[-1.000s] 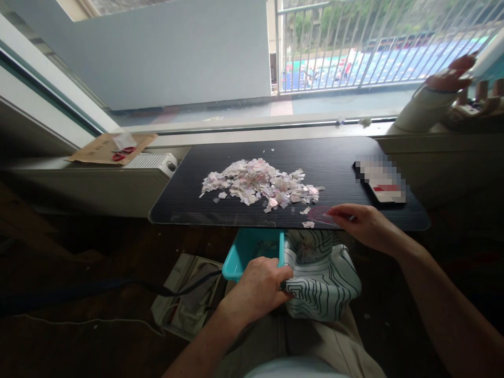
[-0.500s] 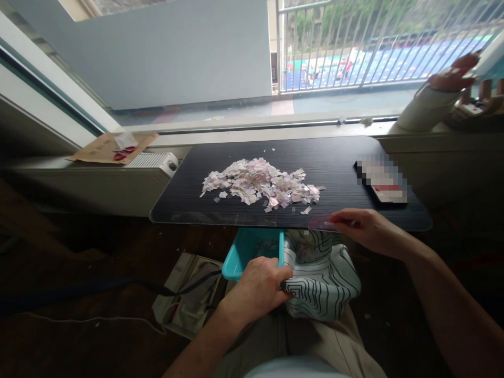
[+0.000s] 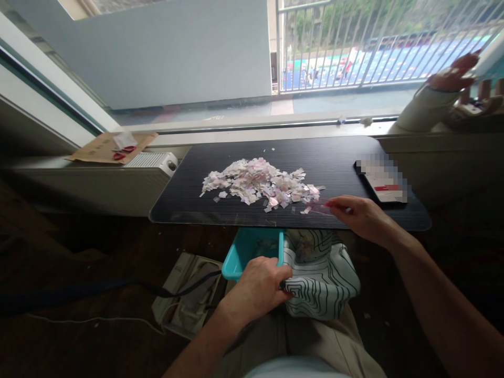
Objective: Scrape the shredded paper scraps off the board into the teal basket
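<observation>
A loose heap of pale, pinkish paper scraps [image 3: 254, 181] lies on the dark tabletop [image 3: 338, 157]. My right hand [image 3: 362, 215] pinches a thin, see-through pink plastic piece [image 3: 319, 208], whose far end is at the heap's right edge. Below the table's front edge, my left hand [image 3: 262, 283] is closed where two containers meet. These are a turquoise plastic bin [image 3: 232, 260] with some scraps inside and a pale basket with black wavy lines [image 3: 323, 296], also with scraps in it. My fingers hide how the two rims are held.
A dark-edged slab [image 3: 384, 184], partly pixelated, lies at the table's right. Red-handled scissors [image 3: 124, 153] rest on brown paper [image 3: 98, 149] at the left sill. A hand model [image 3: 452, 79] stands by the window at right. An open case [image 3: 192, 294] lies on the floor.
My right hand has moved up and away from the table's front edge, bringing the pink plastic piece to the heap's right edge. My left hand and the containers stay put.
</observation>
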`<action>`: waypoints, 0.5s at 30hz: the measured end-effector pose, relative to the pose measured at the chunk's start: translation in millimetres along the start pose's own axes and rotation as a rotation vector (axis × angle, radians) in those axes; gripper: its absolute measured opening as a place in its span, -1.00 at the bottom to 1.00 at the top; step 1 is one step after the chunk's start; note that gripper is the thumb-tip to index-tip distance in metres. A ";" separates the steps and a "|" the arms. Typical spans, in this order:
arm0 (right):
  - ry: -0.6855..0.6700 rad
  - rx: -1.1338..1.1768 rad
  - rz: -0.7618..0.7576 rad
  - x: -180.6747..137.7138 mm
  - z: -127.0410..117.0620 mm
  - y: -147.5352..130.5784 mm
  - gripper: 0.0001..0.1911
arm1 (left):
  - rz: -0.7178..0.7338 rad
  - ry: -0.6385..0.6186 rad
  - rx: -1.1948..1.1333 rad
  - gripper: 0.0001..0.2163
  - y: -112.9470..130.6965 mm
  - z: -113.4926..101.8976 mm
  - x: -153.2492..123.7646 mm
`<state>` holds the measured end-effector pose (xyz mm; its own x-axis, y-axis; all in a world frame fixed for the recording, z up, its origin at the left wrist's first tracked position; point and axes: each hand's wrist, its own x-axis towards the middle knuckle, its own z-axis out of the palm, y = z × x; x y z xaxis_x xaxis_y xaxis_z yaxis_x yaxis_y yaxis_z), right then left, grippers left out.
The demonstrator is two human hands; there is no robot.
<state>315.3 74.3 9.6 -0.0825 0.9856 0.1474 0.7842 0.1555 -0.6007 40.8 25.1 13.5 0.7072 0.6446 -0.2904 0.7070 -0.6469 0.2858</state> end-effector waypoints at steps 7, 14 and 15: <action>-0.188 0.050 0.006 -7.8 0.3 3.3 -0.69 | -0.001 0.003 0.015 -0.84 -1.2 0.4 -0.8; -0.089 0.078 0.050 -8.2 -0.4 10.3 -0.70 | -0.005 -0.012 0.002 -0.86 -1.1 -2.1 -1.3; -0.137 0.082 0.039 -8.9 -0.5 9.7 -0.70 | -0.004 -0.004 0.009 -0.85 -0.7 -1.7 -1.4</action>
<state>323.9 66.9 2.9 -0.1401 0.9900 0.0174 0.7359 0.1159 -0.6671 39.4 25.4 15.3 0.7043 0.6457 -0.2951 0.7098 -0.6479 0.2764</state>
